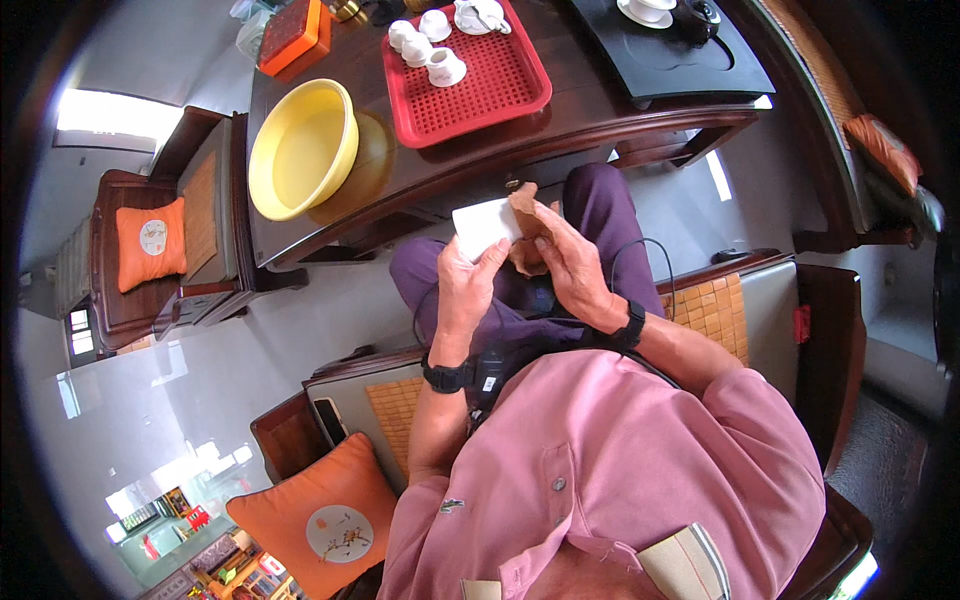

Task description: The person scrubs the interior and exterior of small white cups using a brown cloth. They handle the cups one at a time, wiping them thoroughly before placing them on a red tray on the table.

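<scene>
Above my lap, my left hand (469, 285) grips a smooth white object (486, 226) with the thumb on its near side; its exact kind is hard to make out. My right hand (574, 262) holds a crumpled brown cloth (529, 210) against the right side of that white object. Part of the cloth hangs below, between the two hands. Beyond my knees, a red perforated plastic tray (491, 94) on the table carries several white cups, a small white pitcher (446, 67) and a white teapot (481, 15).
A yellow basin (304, 150) with liquid stands near the edge of the dark wooden table (592, 112). An orange box (295, 37) lies behind it. At the right is a black tea tray (675, 52) with a lidded cup (646, 10) and dark pot (699, 21). A thin cable (670, 262) loops beside my right knee.
</scene>
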`<state>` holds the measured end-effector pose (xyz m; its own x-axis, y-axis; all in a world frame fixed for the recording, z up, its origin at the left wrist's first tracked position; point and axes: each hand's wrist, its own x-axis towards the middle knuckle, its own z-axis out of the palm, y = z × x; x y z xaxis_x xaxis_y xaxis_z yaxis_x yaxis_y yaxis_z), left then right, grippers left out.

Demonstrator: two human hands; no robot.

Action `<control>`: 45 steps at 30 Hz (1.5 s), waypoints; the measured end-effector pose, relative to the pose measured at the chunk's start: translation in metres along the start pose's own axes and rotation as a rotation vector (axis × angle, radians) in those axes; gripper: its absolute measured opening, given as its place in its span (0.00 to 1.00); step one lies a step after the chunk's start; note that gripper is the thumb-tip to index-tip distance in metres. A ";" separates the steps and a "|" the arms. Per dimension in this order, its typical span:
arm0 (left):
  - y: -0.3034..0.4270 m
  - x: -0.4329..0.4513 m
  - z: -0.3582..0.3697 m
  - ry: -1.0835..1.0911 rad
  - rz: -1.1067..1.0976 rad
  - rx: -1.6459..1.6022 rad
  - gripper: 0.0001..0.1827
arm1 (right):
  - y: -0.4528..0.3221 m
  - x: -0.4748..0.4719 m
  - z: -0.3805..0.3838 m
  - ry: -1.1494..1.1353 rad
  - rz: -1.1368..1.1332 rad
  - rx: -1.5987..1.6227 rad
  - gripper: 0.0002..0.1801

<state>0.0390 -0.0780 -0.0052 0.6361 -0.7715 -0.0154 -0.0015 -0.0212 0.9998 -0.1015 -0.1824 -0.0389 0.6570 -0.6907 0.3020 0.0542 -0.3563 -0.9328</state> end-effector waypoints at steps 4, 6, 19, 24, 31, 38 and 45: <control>0.008 -0.002 0.004 -0.052 -0.005 0.034 0.14 | -0.007 0.005 -0.013 0.045 -0.309 -0.151 0.27; 0.011 -0.005 0.003 -0.070 -0.019 0.122 0.13 | -0.025 0.016 -0.012 -0.073 -0.340 -0.273 0.26; 0.024 -0.018 -0.008 -0.450 0.388 0.696 0.15 | -0.003 0.068 -0.022 -0.564 0.466 0.364 0.17; 0.024 -0.021 -0.001 -0.502 0.442 0.705 0.15 | 0.008 0.069 -0.023 -0.488 0.491 0.241 0.17; 0.015 -0.017 0.001 -0.446 0.424 0.689 0.14 | -0.028 0.063 -0.021 -0.507 0.351 0.342 0.21; -0.001 -0.015 -0.008 -0.183 0.214 0.542 0.13 | -0.044 0.032 -0.014 -0.369 -0.375 -0.261 0.27; 0.010 -0.016 -0.009 -0.364 0.273 0.642 0.14 | -0.027 0.048 -0.017 -0.418 -0.321 -0.355 0.22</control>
<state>0.0354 -0.0605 0.0047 0.2568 -0.9597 0.1145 -0.6375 -0.0791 0.7664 -0.0842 -0.2167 0.0041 0.8913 -0.2361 0.3870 0.0922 -0.7415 -0.6646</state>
